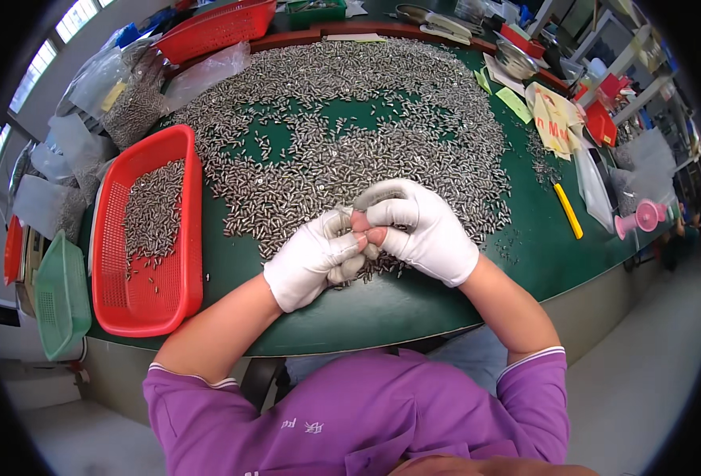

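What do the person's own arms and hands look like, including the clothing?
The left hand and right hand wear white gloves, greyish at the fingers, with some fingertips bare. Forearms are bare below short purple sleeves edged in white.

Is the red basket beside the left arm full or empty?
Partly full. Metal pieces cover the far part of the basket; its near floor shows mostly bare.

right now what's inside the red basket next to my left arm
The red basket holds a heap of small silvery metal pieces, with a few scattered toward its near end, where bare red bottom shows. Whatever lies beneath the heap is covered.
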A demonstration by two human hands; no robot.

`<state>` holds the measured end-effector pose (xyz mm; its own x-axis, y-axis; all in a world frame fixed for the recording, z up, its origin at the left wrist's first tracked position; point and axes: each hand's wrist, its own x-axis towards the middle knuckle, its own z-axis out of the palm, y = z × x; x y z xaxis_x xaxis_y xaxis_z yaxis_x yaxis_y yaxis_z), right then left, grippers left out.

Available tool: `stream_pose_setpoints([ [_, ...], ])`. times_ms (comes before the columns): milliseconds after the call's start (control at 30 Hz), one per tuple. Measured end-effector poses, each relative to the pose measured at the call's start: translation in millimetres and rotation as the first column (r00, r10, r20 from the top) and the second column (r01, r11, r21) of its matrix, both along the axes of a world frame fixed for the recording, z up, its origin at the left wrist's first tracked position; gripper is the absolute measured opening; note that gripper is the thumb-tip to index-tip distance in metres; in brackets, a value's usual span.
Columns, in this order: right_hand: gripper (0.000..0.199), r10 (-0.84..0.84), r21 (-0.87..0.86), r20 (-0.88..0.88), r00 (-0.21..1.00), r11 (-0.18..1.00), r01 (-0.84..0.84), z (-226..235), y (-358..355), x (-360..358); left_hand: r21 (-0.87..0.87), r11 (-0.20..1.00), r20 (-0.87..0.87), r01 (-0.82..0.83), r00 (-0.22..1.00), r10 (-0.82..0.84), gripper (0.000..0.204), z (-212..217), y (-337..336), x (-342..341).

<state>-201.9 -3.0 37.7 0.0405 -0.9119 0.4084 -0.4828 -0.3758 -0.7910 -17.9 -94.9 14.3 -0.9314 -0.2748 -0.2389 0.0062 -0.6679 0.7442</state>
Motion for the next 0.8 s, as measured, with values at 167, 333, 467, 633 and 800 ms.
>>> stream_pose_setpoints([
  [167,0.025,-0.190,-0.136,-0.299,0.935,0.978,0.155,6,-3,-11,-0.044,0.997,0.036,-0.067,0.997,0.069,0.021,0,1,0],
  [333,0.021,-0.375,-0.052,-0.638,0.673,0.893,0.447,-13,-2,-41,-0.023,0.997,0.013,-0.077,0.997,0.078,0.022,2,-1,2],
  [467,0.007,-0.370,-0.041,-0.713,0.596,0.870,0.491,-15,-9,-35,-0.009,1.000,-0.002,-0.023,1.000,0.023,0.024,0,-5,1],
  [633,0.011,-0.423,-0.150,-0.550,0.720,0.898,0.414,-9,-7,-27,-0.015,0.997,0.003,-0.080,0.997,0.081,0.028,2,1,6],
  [800,0.013,-0.219,-0.283,-0.322,0.921,0.951,0.127,-1,-2,-16,-0.075,0.997,-0.009,0.014,1.000,-0.014,0.030,10,1,-6],
])
